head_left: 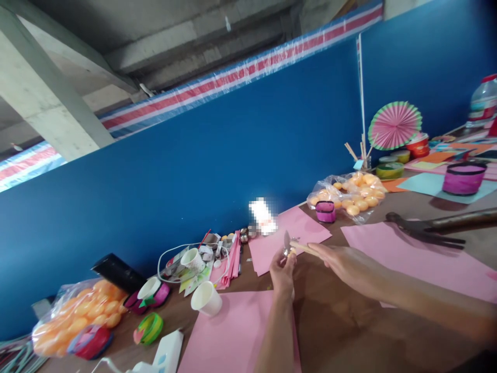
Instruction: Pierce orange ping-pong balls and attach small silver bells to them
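Observation:
My left hand (283,272) is closed in a pinch on a small shiny metal piece (286,253), whose kind is too small to make out. A grey, pointed, leaf-shaped part (287,239) stands up above the fingertips. From the right, my right hand (341,263) grips a thin light wooden stick (306,248). The stick's far end meets or overlaps the piece at my left fingertips; actual contact is unclear. Both hands are above the brown table (330,316), near a pink paper sheet (295,228).
A hammer (427,225) rests on pink paper at right. Bags of orange balls (361,194) lie at far right and near left. Paper cups (206,299), a green tape roll (149,329) and a white power strip (169,352) are at left. A blue partition (194,171) stands behind.

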The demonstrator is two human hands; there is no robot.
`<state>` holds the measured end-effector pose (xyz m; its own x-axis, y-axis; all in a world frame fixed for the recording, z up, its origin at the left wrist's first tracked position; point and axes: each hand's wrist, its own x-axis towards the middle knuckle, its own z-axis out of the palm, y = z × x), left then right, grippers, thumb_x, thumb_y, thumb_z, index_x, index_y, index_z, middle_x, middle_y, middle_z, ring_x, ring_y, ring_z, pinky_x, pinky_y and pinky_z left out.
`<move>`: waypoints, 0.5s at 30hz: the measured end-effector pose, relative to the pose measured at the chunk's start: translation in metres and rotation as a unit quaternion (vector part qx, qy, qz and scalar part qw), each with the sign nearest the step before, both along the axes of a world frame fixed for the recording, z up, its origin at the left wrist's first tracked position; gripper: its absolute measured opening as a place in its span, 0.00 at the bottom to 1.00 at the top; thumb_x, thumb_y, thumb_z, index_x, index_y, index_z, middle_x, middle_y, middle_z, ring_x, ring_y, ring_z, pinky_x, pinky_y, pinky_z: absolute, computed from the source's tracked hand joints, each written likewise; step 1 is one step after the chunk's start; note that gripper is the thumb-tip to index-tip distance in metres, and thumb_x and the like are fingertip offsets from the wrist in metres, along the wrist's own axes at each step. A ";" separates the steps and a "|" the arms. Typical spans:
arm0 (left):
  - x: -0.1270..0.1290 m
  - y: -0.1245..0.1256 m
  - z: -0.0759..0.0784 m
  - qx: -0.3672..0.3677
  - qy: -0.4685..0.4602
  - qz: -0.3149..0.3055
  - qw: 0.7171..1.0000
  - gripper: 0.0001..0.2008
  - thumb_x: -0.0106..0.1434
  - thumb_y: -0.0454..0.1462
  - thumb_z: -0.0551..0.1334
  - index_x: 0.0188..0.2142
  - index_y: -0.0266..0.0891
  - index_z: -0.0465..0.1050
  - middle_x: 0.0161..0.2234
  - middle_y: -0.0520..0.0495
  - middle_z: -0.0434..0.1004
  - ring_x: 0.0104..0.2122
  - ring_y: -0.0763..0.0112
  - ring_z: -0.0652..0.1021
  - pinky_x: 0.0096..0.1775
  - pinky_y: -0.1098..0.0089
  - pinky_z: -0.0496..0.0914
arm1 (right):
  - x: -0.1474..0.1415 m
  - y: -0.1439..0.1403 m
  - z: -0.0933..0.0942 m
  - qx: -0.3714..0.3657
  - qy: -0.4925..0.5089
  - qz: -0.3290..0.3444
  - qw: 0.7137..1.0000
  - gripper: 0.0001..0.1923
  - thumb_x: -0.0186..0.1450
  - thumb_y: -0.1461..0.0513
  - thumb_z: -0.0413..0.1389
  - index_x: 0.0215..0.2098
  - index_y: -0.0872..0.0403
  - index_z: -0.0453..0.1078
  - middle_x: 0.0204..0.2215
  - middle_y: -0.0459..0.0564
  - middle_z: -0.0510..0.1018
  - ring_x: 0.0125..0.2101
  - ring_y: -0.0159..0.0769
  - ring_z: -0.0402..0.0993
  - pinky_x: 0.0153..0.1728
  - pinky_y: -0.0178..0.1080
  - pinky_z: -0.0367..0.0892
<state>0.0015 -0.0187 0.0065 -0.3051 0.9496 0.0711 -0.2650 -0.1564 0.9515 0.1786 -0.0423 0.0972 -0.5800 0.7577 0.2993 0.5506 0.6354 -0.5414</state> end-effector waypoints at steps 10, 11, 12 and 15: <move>-0.001 0.000 -0.001 0.001 0.016 0.007 1.000 0.24 0.46 0.42 0.65 0.44 0.37 0.70 0.31 0.47 0.74 0.27 0.76 0.72 0.32 0.73 0.65 | -0.001 0.001 -0.005 0.032 0.009 -0.008 0.999 0.26 0.62 0.66 0.41 0.57 0.43 0.49 0.48 0.45 0.70 0.42 0.35 0.71 0.38 0.34 0.65; -0.001 0.000 -0.002 -0.001 0.019 0.011 1.000 0.24 0.46 0.42 0.65 0.44 0.37 0.70 0.31 0.47 0.74 0.27 0.76 0.72 0.32 0.73 0.65 | -0.001 0.001 -0.007 0.033 0.005 -0.011 0.999 0.26 0.62 0.66 0.42 0.57 0.43 0.49 0.47 0.46 0.71 0.41 0.36 0.71 0.37 0.35 0.65; -0.001 0.000 -0.002 -0.003 0.023 0.014 1.000 0.24 0.46 0.42 0.65 0.43 0.37 0.70 0.30 0.47 0.74 0.27 0.75 0.72 0.31 0.73 0.65 | -0.001 0.001 -0.008 0.033 -0.003 -0.012 0.999 0.26 0.62 0.66 0.42 0.57 0.44 0.50 0.45 0.47 0.73 0.39 0.36 0.72 0.36 0.35 0.66; -0.001 0.000 -0.003 -0.004 0.032 0.018 0.999 0.23 0.46 0.42 0.65 0.42 0.36 0.70 0.30 0.46 0.75 0.28 0.74 0.73 0.32 0.72 0.66 | -0.002 0.001 -0.008 0.044 -0.014 -0.011 0.999 0.25 0.62 0.66 0.42 0.57 0.44 0.51 0.44 0.47 0.73 0.38 0.36 0.73 0.35 0.35 0.66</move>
<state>0.0009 -0.0185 0.0037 -0.3335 0.9390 0.0841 -0.1987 -0.1572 0.9674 0.1768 -0.0413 0.0890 -0.5723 0.7416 0.3501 0.5788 0.6677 -0.4682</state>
